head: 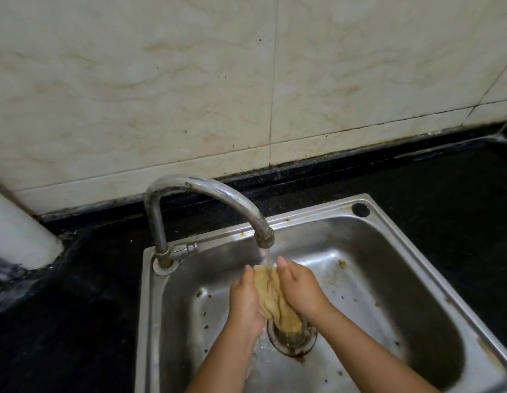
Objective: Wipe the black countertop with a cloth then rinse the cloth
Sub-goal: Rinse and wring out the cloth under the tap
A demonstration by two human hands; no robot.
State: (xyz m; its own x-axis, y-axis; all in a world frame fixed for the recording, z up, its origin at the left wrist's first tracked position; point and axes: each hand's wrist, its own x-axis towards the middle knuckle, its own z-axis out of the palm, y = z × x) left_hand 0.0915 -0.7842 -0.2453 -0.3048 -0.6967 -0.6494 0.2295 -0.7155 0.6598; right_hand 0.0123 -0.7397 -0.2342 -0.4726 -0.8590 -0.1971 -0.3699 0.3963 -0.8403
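Note:
A wet tan cloth (pixel 275 299) is bunched between my two hands over the steel sink (pixel 388 265). My left hand (pixel 245 302) presses its left side and my right hand (pixel 299 287) presses its right side, palms facing each other. Water runs from the curved chrome tap (pixel 207 194) onto the cloth's top end. The cloth's lower end hangs above the drain (pixel 292 338). The black countertop (pixel 76 293) surrounds the sink.
A cream tiled wall (pixel 190 80) stands behind the counter. A white object (pixel 16 234) sits at the far left on the counter. The tap's small handle (pixel 187 248) points right at its base. Rust spots mark the basin.

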